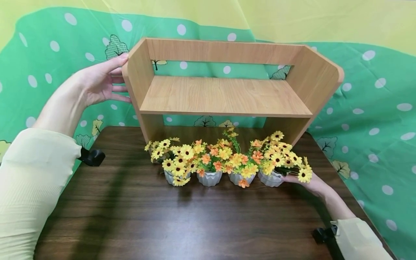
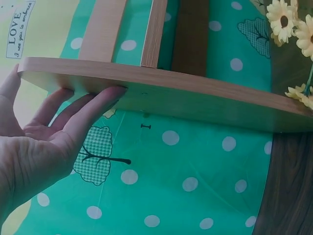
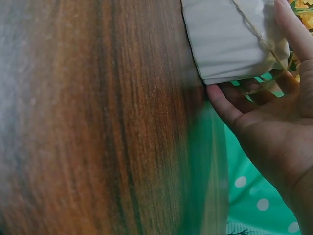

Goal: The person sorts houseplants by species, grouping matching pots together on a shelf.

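Observation:
A two-tier wooden shelf [image 1: 224,95] stands at the back of the table. My left hand [image 1: 100,83] touches its left side panel near the upper front corner; in the left wrist view the hand [image 2: 54,137] has its thumb at the panel's edge [image 2: 186,81] and its spread fingers against the outer face. At the right end of a row of flower pots, my right hand [image 1: 313,184] holds a pale pot [image 1: 271,179] of yellow flowers. The right wrist view shows thumb and fingers of that hand [image 3: 274,122] around the twine-tied pot [image 3: 234,44].
Pots with yellow and orange flowers [image 1: 209,178] stand in front of the shelf, one further back at the left [image 1: 157,153]. The dark wooden table [image 1: 195,224] extends towards me. Behind it hangs a green and yellow dotted cloth [image 1: 373,119].

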`<state>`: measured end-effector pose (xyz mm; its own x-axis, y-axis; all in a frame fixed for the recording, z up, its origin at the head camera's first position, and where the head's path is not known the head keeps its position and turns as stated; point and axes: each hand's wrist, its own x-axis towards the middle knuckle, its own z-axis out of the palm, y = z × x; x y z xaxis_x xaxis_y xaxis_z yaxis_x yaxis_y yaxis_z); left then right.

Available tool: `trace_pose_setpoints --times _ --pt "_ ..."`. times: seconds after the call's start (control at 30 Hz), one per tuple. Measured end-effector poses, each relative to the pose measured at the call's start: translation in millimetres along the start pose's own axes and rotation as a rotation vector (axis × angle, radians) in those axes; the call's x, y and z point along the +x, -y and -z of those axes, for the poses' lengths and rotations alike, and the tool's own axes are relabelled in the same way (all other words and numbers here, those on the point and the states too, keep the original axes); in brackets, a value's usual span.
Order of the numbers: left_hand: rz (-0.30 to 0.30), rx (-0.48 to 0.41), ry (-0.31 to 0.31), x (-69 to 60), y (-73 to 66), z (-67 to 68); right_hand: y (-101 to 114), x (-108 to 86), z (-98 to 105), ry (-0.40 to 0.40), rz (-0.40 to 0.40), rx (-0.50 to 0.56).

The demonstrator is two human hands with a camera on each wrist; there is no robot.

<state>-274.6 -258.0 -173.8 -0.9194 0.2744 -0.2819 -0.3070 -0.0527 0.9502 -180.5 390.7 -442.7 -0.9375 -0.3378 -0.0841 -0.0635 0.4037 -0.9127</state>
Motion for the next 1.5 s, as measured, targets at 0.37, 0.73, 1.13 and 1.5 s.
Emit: trace_pose_setpoints --times 0.37,0.73,1.13,1.5 --pt "-0.036 -0.035 -0.014 0.6 1.0 -0.4 -2.3 3.8 0.1 -0.016 -0.015 -0.014" --pt "-0.043 -0.029 -0.016 1.5 1.1 -2.6 -5.4 1.3 -1.9 0.002 0.071 0.011" --pt "-0.039 -0.032 -0.030 -0.3 2.5 -1.0 -1.3 10.3 -11.1 -0.036 0.021 -0.030" --pt "-0.040 -0.014 -0.029 -3.8 5.2 -3.0 6.9 3.0 -0.9 -0.016 0.117 0.003"
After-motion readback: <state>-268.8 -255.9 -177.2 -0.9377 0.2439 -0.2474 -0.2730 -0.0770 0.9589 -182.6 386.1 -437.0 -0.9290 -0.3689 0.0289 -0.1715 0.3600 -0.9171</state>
